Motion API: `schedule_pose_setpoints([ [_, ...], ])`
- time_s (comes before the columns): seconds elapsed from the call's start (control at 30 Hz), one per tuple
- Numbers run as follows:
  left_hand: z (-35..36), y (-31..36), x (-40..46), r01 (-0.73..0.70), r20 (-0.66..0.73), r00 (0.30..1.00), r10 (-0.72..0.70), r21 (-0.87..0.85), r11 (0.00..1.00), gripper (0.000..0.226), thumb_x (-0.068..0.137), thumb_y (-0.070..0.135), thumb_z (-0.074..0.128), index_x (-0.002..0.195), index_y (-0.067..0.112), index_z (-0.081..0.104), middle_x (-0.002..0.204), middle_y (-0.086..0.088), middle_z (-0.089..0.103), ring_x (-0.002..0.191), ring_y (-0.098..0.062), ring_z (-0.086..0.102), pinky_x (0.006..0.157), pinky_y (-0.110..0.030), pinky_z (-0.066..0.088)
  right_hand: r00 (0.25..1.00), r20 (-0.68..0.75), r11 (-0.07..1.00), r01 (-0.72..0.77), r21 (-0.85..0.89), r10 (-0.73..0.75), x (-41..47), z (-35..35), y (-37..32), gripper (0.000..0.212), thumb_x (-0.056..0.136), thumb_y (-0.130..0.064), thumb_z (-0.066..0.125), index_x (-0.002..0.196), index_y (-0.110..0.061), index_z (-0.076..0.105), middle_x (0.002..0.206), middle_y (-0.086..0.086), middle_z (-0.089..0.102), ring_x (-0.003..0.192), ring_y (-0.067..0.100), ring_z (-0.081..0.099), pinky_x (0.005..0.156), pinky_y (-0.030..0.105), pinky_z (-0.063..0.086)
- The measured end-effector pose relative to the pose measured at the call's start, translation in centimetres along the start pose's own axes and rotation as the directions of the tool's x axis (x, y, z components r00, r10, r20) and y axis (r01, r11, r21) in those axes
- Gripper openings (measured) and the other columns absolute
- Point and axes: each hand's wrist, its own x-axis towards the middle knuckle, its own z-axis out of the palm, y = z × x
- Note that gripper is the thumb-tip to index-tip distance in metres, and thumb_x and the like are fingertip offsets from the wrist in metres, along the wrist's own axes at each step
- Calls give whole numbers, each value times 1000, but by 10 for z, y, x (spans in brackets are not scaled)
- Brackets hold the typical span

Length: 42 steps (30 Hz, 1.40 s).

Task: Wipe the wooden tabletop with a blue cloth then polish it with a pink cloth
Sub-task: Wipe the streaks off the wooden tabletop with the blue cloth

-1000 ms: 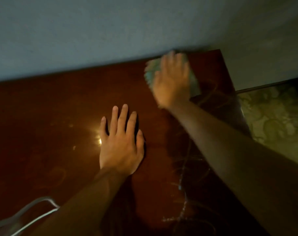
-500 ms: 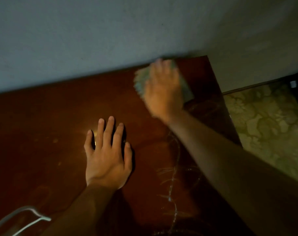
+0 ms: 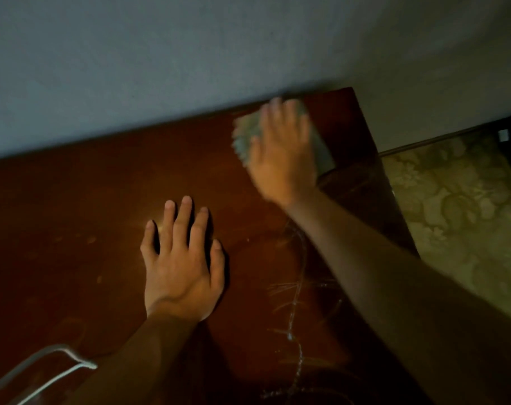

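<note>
The blue cloth (image 3: 280,141) is pressed flat against the far right corner of the wooden bench (image 3: 73,214) under the right hand (image 3: 282,159), whose fingers (image 3: 277,118) are laid straight over it, though blurred. The left hand (image 3: 179,267) is rested palm-down mid-bench, fingers straight and slightly spread, well apart from the cloth.

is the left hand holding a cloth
No, the left hand lies flat with fingers spread on the bare wooden tabletop; only the right hand presses the blue cloth.
</note>
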Motion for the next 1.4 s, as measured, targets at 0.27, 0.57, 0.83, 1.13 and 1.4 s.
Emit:
schedule_pose_setpoints([
  [0.27,-1,-1,1,7,6,1000,-7,-17,1000,60,100,45,25,152,15,35,164,-10,21,154,-25,5,122,-53,4,999,39,999,12,-34,-11,11,-11,69,59,108,-38,25,161,-11,22,169,12,16,157,31,10,127,48,8],
  [0.57,3,-1,0,-16,-34,999,16,-3,1000,58,100,43,29,150,13,37,162,-12,26,153,-28,11,120,-54,8,986,70,988,152,18,-153,-31,2,18,64,106,-41,19,159,-7,24,168,14,20,156,33,12,127,48,9],
  [0.83,4,-3,-1,-18,-44,999,17,-8,1000,58,101,43,29,150,13,35,162,-13,26,153,-29,12,121,-56,9,989,21,989,-147,-27,148,-33,-17,92,59,110,-39,20,161,-9,19,169,13,16,157,31,8,127,50,8],
  [1.13,5,-3,-1,-22,-68,997,21,-22,1000,56,100,42,32,149,14,36,162,-13,26,153,-28,12,120,-55,9,990,14,989,141,53,-142,-79,0,43,62,106,-43,23,158,-9,31,166,14,27,155,33,18,126,53,15],
  [1.4,5,-4,-1,-30,-66,997,31,6,1000,56,101,42,31,149,14,38,161,-13,28,152,-30,15,120,-57,13,927,-61,929,-368,35,369,-15,-1,26,59,108,-38,21,161,-11,21,168,18,16,156,35,8,126,50,6],
])
